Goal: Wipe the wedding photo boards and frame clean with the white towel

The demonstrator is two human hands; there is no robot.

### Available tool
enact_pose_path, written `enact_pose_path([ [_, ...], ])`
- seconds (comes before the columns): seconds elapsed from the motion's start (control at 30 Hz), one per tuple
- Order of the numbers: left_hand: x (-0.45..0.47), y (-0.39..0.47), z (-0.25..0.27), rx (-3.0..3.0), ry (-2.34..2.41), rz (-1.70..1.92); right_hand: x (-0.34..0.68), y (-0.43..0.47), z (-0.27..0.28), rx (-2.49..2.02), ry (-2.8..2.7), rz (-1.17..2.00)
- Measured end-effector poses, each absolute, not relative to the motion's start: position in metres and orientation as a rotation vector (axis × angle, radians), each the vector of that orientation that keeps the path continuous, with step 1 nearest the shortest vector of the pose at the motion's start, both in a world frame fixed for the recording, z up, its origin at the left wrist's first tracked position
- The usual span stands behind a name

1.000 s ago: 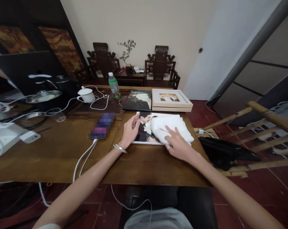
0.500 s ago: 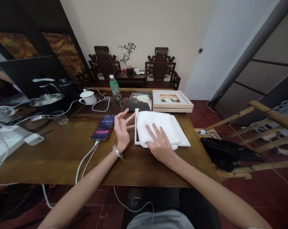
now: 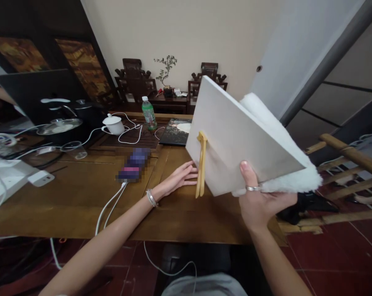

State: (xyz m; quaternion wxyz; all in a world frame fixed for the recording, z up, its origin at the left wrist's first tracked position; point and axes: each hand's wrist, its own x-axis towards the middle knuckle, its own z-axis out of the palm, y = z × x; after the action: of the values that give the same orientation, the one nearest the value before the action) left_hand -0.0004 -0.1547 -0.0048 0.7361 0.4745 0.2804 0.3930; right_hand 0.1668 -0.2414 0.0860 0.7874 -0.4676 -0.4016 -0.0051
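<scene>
My right hand grips a picture frame by its lower right edge, thumb on the pale back. The frame is lifted off the table and tilted, its back facing me. A yellow stand leg juts from that back. Pressed against the far side of the frame is a white towel, partly hidden. My left hand is beside the frame's lower left edge, fingers stretched out behind the stand leg. Whether its fingertips touch the frame, I cannot tell. The frame's front faces away from me.
Left of my left hand lies a phone with a white cable. Behind are a dark album-like panel, a green-labelled bottle and a white lidded cup. A power strip and plastic cup are at left.
The picture frame has been raised from the table and turned back towards me, with the towel behind it. My right hand now grips its edge; my left hand has moved right and lower.
</scene>
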Motion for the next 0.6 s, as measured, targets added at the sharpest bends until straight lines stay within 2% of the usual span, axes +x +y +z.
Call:
enact_pose_path([
  [0.17,0.001,-0.153,-0.001,0.975,0.689,1.241,0.160,-0.237,0.078,-0.859,-0.659,0.381],
  [0.37,-0.009,-0.146,0.008,0.823,0.860,1.244,0.187,-0.242,0.063,-0.821,-0.534,0.563],
  [0.47,-0.012,-0.143,0.009,0.777,0.928,1.189,0.204,-0.244,0.060,-0.835,-0.504,0.477],
  [0.6,-0.013,-0.141,0.008,0.767,0.970,1.169,0.230,-0.241,0.052,-0.926,-0.521,-0.001],
])
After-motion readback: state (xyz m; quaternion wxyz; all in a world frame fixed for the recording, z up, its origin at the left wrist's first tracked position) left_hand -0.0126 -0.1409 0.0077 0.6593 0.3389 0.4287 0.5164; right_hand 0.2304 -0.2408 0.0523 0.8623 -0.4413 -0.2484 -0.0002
